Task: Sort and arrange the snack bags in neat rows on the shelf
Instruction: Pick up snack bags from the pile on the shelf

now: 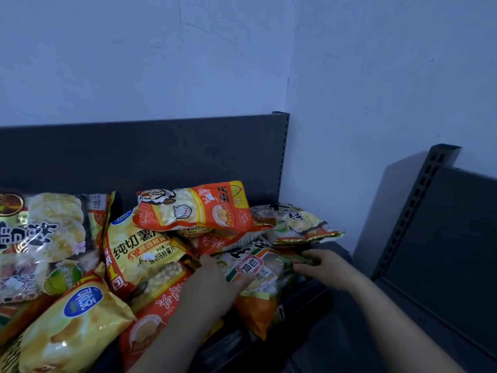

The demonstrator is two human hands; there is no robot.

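Your left hand (212, 289) rests flat and your right hand (324, 267) pinches the orange-green bag (258, 267) on the dark shelf (188, 157), under a cracked wall (134, 63).

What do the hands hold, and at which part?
Both are on the orange and white snack bag: the right hand grips its right end, the left hand lies on its left part.
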